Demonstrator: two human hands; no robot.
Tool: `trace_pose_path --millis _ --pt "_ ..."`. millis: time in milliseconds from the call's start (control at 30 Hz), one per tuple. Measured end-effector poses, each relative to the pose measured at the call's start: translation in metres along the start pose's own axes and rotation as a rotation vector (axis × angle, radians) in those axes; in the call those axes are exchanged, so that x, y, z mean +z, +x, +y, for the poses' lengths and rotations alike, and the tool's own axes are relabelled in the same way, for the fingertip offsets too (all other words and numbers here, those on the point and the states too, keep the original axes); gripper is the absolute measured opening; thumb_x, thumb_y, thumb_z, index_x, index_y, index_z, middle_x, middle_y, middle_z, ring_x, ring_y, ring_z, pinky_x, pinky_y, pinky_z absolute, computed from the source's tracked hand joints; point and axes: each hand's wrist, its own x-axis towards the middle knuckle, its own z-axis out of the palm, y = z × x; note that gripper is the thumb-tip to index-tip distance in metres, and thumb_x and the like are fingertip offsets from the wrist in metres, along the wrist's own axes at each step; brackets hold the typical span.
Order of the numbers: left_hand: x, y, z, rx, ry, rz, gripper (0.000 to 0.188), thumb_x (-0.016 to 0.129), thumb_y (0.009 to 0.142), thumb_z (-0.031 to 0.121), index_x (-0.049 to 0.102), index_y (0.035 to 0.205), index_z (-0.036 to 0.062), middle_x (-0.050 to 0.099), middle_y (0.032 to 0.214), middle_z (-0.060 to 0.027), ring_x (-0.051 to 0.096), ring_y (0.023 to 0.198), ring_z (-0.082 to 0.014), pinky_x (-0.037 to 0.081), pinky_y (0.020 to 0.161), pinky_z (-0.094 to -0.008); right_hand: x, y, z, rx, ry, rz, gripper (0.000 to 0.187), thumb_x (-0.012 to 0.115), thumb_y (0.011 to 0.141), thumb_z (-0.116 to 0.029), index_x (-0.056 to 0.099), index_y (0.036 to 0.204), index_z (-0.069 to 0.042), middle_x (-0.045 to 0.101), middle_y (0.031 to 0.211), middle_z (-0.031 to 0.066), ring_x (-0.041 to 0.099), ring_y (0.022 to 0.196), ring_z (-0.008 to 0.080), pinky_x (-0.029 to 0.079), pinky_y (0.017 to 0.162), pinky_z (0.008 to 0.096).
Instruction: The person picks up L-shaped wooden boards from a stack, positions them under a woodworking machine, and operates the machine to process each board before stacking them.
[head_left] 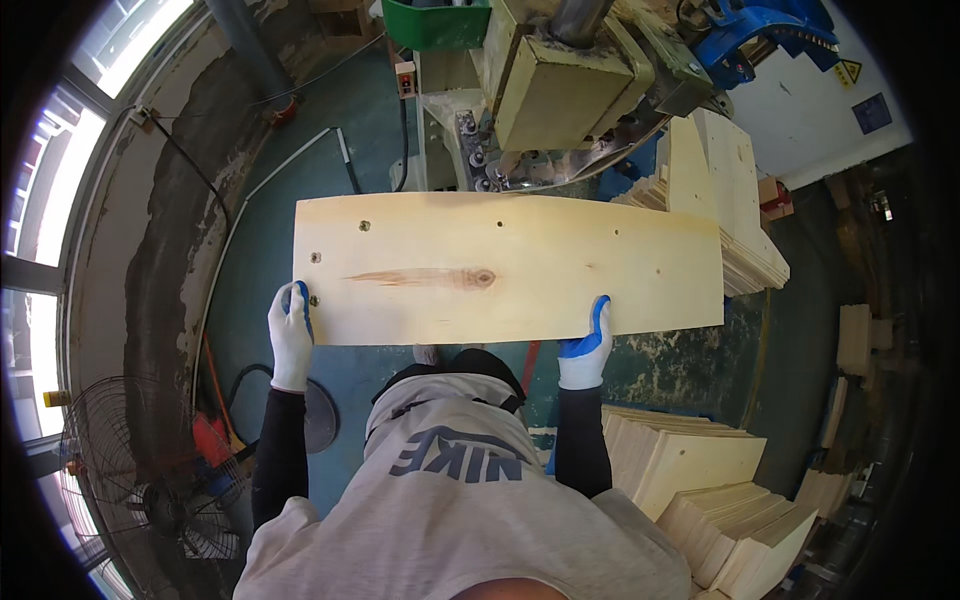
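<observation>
A long pale wooden board point(430, 240) is held out flat in front of me, with several dark knots and a brown streak on its face. My left hand point(291, 335), in a white glove with blue at the fingers, grips the board's left end near its lower corner. Under the near edge, right of the middle, my right hand point(587, 345) in a matching glove has its blue thumb laid on top of the board. The right hand's other fingers are mostly hidden beneath the wood.
Ahead stands a green-beige machine point(560, 90) with a green bin point(437, 22). Stacked boards point(735, 190) rise behind the board's right end. More boards point(690, 460) are piled at my right. A caged fan point(160, 480) and a windowed wall point(150, 220) are on the left.
</observation>
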Motion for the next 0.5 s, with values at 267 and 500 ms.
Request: trace_pose_path --millis 267,500 --pt "-0.007 0.031 0.011 0.031 -0.027 -0.001 0.032 0.054 0.107 0.026 0.065 0.104 -0.0041 0.053 0.082 0.0054 0.045 0.075 -0.0043 0.037 0.068 -0.0221 0.022 -0.015 0.015 -0.079 0.052 0.020 0.048 0.050 0.107 -0.038 0.052 0.142 -0.005 0.060 0.139 0.0076 0.059 0.125 0.0208 0.049 0.104 0.0378" --pt "0.017 0.090 0.011 0.145 -0.171 -0.058 0.035 0.056 0.106 0.023 0.059 0.128 -0.0041 0.062 0.106 -0.0026 0.055 0.093 -0.0089 0.043 0.083 -0.0238 0.025 0.025 0.027 -0.104 0.040 0.022 0.042 0.053 0.107 -0.032 0.054 0.140 -0.005 0.063 0.134 0.0071 0.062 0.121 0.0202 0.051 0.102 0.0366"
